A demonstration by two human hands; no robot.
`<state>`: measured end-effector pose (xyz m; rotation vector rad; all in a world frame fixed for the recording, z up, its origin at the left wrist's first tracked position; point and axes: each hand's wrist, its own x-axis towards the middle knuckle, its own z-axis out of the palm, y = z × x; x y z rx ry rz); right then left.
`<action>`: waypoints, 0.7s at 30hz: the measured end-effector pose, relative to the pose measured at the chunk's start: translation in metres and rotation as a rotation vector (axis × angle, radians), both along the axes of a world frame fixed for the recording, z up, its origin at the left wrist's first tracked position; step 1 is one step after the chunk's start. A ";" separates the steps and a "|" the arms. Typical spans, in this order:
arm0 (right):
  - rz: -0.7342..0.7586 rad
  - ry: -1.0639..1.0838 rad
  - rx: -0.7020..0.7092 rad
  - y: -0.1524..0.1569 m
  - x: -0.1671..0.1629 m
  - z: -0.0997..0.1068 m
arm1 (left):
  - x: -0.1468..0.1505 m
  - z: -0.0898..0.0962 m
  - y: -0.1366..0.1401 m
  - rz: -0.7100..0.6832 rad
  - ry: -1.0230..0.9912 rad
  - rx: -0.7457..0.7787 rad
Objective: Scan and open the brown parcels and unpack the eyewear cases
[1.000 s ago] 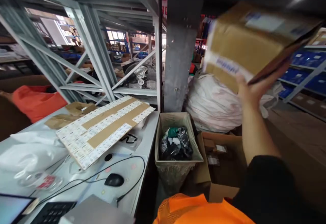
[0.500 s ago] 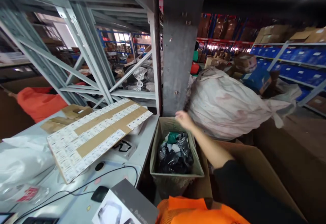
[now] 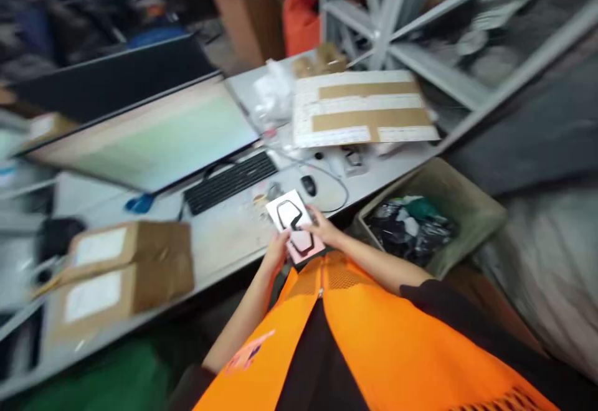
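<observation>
Close to my body, at the desk's front edge, I hold a small white product box (image 3: 286, 204) with a black outline shape pictured on its face. My left hand (image 3: 278, 250) grips its lower left side, thumb on the face. On the right edge, my right hand (image 3: 322, 227) is closed round the box with its thumb over the front. A black mouse (image 3: 309, 185) lies on the desk just beyond the box. The picture is blurred, so print on the box cannot be read.
A monitor (image 3: 168, 137) and black keyboard (image 3: 231, 182) stand on the desk at left, near two brown cartons (image 3: 161, 252). A label-covered cardboard sheet (image 3: 369, 92) lies at the back. To the right is a bin (image 3: 471, 193) holding black bags. Metal rack posts (image 3: 387, 22) rise behind.
My view has swung left to the desk. My right hand has come from above the bin to the product box, and both hands now show on it.
</observation>
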<state>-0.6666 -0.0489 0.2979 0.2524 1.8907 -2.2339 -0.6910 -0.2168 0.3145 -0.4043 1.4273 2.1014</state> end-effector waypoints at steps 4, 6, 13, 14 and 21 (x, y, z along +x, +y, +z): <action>0.214 -0.065 0.133 0.007 -0.044 -0.032 | 0.023 -0.021 -0.051 0.177 -0.044 0.037; 0.177 -0.055 0.404 0.017 -0.068 -0.040 | 0.021 -0.029 -0.059 0.223 -0.165 0.102; 0.173 -0.217 1.104 0.015 -0.129 -0.073 | 0.028 -0.035 -0.076 0.347 -0.294 0.255; 0.179 -0.254 1.119 0.009 -0.133 -0.076 | 0.029 -0.034 -0.076 0.369 -0.281 0.254; 0.059 -0.223 1.238 -0.033 -0.136 -0.076 | 0.029 -0.030 -0.076 0.478 -0.275 0.199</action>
